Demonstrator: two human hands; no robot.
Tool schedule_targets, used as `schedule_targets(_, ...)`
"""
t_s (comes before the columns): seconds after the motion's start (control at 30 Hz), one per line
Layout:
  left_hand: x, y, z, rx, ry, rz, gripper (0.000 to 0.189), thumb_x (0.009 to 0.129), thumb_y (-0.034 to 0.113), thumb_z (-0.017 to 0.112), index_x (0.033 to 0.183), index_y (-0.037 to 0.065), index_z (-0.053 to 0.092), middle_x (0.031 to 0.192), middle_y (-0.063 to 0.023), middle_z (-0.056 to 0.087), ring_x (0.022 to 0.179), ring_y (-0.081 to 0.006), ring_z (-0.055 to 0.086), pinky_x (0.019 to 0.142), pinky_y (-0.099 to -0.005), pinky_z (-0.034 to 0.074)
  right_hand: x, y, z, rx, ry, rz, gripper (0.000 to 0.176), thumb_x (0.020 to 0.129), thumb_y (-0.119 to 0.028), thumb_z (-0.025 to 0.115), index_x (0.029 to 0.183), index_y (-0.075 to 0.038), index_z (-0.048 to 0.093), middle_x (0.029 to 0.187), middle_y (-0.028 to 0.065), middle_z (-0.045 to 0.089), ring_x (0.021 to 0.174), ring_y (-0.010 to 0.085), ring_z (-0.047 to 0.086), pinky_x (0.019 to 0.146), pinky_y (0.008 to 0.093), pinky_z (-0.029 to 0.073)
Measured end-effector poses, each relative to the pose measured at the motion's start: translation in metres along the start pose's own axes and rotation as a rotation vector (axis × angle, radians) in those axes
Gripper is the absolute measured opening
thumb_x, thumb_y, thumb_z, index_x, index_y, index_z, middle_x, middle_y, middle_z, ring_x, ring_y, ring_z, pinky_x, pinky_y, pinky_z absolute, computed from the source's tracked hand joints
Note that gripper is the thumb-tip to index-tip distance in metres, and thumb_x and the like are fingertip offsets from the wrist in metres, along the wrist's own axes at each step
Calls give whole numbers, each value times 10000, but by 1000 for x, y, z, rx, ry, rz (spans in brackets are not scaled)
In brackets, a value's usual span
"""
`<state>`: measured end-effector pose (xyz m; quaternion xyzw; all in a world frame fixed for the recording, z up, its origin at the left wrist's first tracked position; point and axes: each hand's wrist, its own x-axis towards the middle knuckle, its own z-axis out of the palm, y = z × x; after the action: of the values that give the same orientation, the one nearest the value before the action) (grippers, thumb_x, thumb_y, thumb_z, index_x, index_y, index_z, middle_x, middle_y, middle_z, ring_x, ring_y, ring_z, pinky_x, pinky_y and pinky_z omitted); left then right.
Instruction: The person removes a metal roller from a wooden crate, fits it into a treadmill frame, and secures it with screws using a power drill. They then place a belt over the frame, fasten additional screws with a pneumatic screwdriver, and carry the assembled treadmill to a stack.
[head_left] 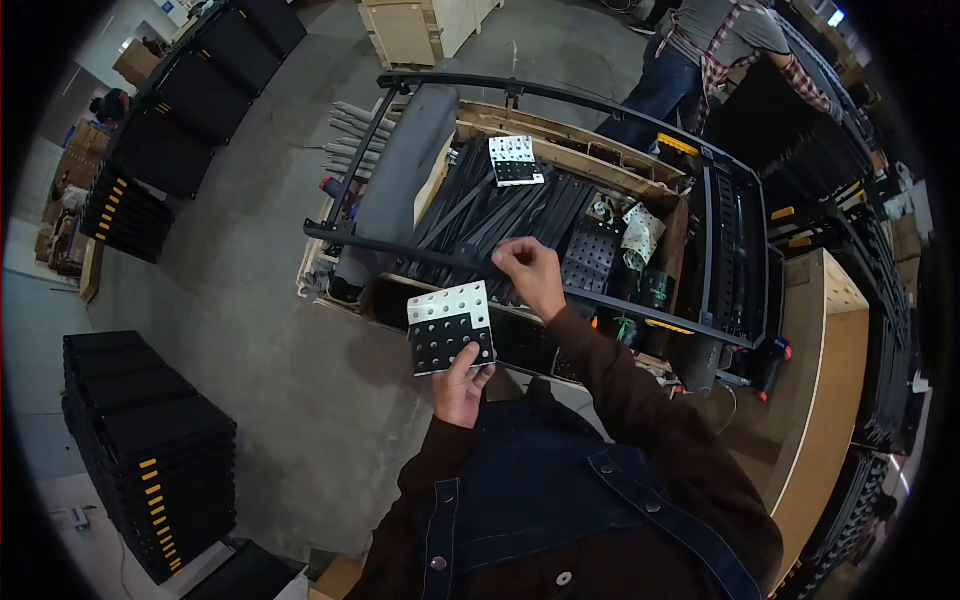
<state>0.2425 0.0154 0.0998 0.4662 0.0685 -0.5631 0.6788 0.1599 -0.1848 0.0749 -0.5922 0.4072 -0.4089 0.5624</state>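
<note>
My left hand [462, 392] grips a sheet of round adhesive pads [450, 318], thumb on its front. Its upper strip is white backing with holes; the lower part is black with rows of round dots. My right hand [530, 277] is pinched at the near bar of a black metal frame [415, 255]; whatever sits between its fingertips is too small to make out. The frame rests across a wooden crate [560, 120]. A second, similar sheet [514, 160] lies on long black bars [510, 220] inside the crate.
A grey padded roll [405, 160] lies under the frame's left end. Crumpled backing [641, 237] and another dotted sheet [590, 255] are in the crate. Stacked black panels [150, 440] stand at left, a wooden box [820, 370] at right. Another person [690, 60] stands beyond the frame.
</note>
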Motion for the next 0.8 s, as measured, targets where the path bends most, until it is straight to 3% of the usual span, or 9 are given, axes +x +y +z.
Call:
schedule_targets(0.07,4,18,-10,2,-4,9,225,926,81,704,1142,99,645,1055,-28,689,912,-171,690,729,-311,563,35,13,10,-30,-72,107,165,890,-101,752,904,47,680,901,49,705,756,117,632,729,266,516)
schedule_targets(0.13,5,35,-19,33,-29,40,277,934,68,689,1202,90,623,1070,-44,689,926,-183,693,744,-318,570,51,24,22,62,-199,350,139,899,-114,753,908,14,697,850,18,693,743,89,616,695,251,502)
schedule_targets(0.47,27,73,-45,158,-132,16,372,919,14,667,1277,91,597,1106,-56,687,940,-185,690,782,-327,570,47,35,38,-100,-187,302,134,898,-112,757,897,5,692,814,-5,682,725,67,597,652,248,485)
schedule_targets(0.53,32,79,-45,168,-153,35,362,910,2,667,1259,78,607,1101,-59,689,932,-177,690,780,-325,574,41,33,43,-325,-100,102,138,842,-89,773,917,-2,697,789,50,693,689,139,634,653,302,510)
schedule_targets(0.57,36,82,-46,162,-150,32,362,910,2,667,1259,78,607,1101,-59,689,932,-177,690,780,-325,574,38,31,44,-330,-104,106,138,842,-89,773,917,-2,697,789,50,693,689,139,634,653,302,510)
schedule_targets(0.63,40,87,-47,209,-166,50,332,909,-1,670,1231,64,619,1081,-60,691,917,-167,690,767,-317,581,31,19,52,-577,-20,-75,169,828,-103,772,951,-21,689,835,85,666,731,236,656,676,349,520)
schedule_targets(0.73,44,94,-50,209,-147,91,306,909,-7,671,1207,50,632,1072,-63,690,909,-158,690,756,-307,587,16,-22,72,-722,125,-365,204,858,-84,762,1026,-11,673,921,103,626,725,222,624,660,324,510)
schedule_targets(0.8,51,95,-54,190,-121,136,310,905,-19,671,1207,42,635,1083,-57,680,908,-149,681,758,-308,594,-5,-34,83,-556,-102,-380,189,854,-67,757,1020,-15,682,891,102,621,728,235,612,652,324,504)
